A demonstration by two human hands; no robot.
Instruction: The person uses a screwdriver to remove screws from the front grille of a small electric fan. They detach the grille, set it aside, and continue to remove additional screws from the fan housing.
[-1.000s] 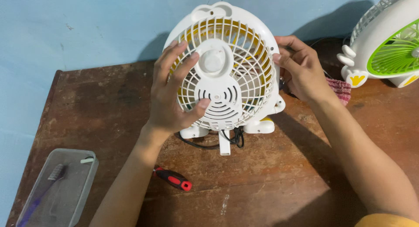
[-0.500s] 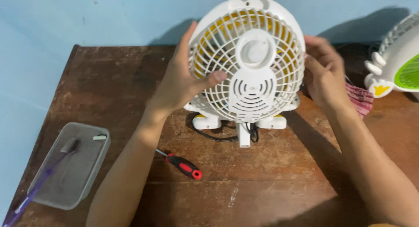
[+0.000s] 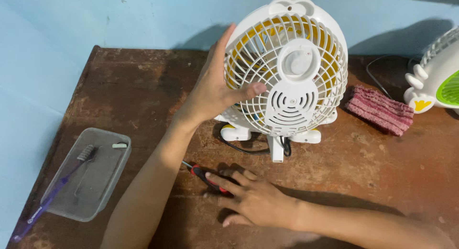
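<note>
Left hand [image 3: 217,88] steadies the white fan [image 3: 286,69], fingers spread, thumb on the grille. Right hand [image 3: 253,199] (fingers loosely splayed) touches the screwdriver [image 3: 204,176] on the table [image 3: 134,91].

The head camera is looking steeply down from close above the table [image 3: 119,91], facing the blue wall [image 3: 95,14] at 12 o'clock, taking in both forearms entering from 6 o'clock.

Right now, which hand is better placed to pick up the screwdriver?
Right. The right hand lies flat on the table with its fingers touching the red-and-black screwdriver. The left hand is up against the white fan's grille, steadying it.
</note>
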